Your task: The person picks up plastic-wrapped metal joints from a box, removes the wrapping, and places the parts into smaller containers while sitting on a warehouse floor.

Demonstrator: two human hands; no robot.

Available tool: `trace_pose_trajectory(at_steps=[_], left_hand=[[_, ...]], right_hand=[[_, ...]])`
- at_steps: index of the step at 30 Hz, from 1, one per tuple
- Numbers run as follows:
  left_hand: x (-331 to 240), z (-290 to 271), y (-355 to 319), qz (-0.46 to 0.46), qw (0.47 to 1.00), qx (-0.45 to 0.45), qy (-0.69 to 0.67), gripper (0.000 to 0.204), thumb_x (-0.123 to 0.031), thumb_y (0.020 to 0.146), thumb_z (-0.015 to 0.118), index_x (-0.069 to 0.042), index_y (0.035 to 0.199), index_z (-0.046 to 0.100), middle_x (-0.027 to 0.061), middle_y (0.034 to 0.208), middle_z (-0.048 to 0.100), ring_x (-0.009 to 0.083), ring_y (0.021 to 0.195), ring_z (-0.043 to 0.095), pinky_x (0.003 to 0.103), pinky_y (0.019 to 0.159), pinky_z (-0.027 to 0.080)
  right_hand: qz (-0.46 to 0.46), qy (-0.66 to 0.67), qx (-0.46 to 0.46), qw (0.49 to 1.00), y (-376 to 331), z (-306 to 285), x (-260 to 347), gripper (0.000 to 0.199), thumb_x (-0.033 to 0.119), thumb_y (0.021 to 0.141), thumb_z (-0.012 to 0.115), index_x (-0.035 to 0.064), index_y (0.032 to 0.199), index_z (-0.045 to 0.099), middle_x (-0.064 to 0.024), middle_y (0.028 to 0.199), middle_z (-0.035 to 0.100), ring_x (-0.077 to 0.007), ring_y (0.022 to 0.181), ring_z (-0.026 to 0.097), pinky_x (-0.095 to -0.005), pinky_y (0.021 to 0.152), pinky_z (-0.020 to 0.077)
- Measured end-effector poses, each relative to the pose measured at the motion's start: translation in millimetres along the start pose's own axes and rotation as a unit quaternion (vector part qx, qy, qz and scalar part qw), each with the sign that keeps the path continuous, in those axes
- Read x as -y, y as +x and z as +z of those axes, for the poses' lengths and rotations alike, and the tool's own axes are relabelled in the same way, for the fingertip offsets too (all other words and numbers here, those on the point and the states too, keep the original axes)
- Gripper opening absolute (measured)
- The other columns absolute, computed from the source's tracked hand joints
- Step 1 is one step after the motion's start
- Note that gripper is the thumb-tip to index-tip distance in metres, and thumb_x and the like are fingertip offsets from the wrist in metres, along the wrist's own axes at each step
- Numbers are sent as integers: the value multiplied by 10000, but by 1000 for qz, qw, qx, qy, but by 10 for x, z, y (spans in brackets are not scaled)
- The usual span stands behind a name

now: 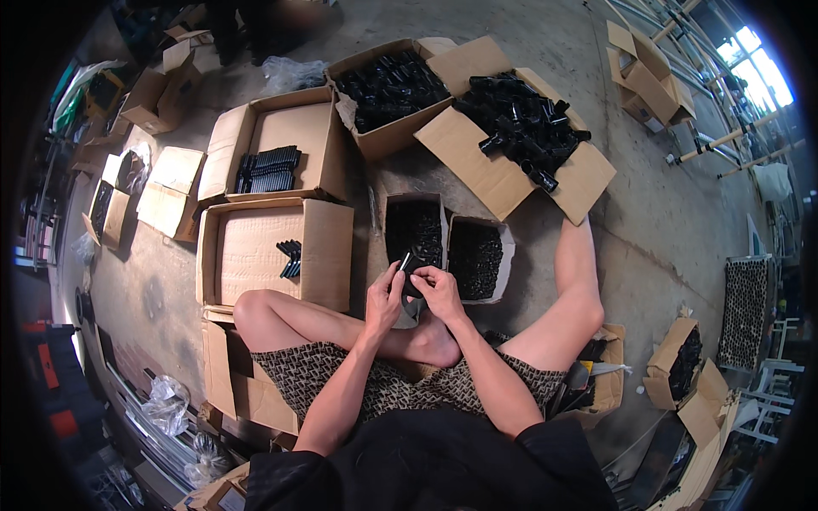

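Observation:
Above my crossed ankle, both hands are closed on a small black tubular fitting (410, 263). My left hand (385, 295) grips it from the left, with a shiny edge showing past the fingertips. My right hand (438, 294) pinches it from the other side; its exact shape is partly hidden by the fingers. Just beyond the hands stand two small open boxes, a left one (415, 198) and a right one (506, 264), both full of small black parts. To the left, an open carton (328, 255) holds several black fittings (290, 259) lined up on its cardboard.
Behind it, another carton (223, 153) holds a row of black parts (268, 170). Farther off are a box of black fittings (392, 89) and a heap of black fittings (520, 123) on open flaps. Metal tubes (728, 136) stand far right. A person's dark legs (226, 34) show at the back.

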State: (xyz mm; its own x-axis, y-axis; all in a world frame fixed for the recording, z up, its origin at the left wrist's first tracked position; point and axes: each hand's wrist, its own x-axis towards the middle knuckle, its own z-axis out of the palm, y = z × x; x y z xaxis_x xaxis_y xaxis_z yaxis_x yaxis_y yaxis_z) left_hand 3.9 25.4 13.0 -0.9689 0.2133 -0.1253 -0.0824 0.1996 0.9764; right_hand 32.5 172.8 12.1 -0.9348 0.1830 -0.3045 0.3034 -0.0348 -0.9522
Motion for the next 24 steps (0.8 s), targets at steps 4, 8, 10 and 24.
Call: trace_pose_trajectory(at_steps=[4, 8, 10, 24], left_hand=[[-3, -1, 0, -4, 1000, 2, 17, 375, -209, 1001, 545, 58, 1259, 596, 192, 1003, 685, 220, 873, 669, 332, 753, 510], [-16, 7, 5, 39, 998, -5, 47, 364, -192, 1017, 539, 52, 1283, 589, 57, 928, 651, 79, 803, 559, 243, 683, 465], [-40, 10, -3, 37, 999, -5, 39, 363, -191, 1017, 539, 50, 1283, 590, 61, 928, 653, 81, 807, 563, 245, 684, 465], [-59, 22, -11, -9, 999, 7, -33, 373, -210, 1008, 537, 63, 1255, 596, 190, 1015, 679, 200, 826, 673, 332, 709, 533]], right_hand=[[-22, -19, -10, 1000, -9, -18, 46, 172, 64, 904, 674, -78, 1001, 672, -97, 827, 705, -128, 707, 680, -246, 631, 542], [-32, -1, -40, 999, -8, 17, -54, 163, 45, 889, 687, -71, 1004, 678, -90, 858, 707, -127, 733, 678, -242, 649, 545], [-21, 21, -53, 998, -13, 37, -85, 157, 35, 881, 695, -63, 1003, 680, -87, 866, 705, -128, 740, 675, -245, 651, 548], [23, 120, -7, 992, 46, -40, -102, 162, 37, 871, 713, -62, 993, 674, -87, 837, 700, -121, 702, 666, -267, 590, 581]])
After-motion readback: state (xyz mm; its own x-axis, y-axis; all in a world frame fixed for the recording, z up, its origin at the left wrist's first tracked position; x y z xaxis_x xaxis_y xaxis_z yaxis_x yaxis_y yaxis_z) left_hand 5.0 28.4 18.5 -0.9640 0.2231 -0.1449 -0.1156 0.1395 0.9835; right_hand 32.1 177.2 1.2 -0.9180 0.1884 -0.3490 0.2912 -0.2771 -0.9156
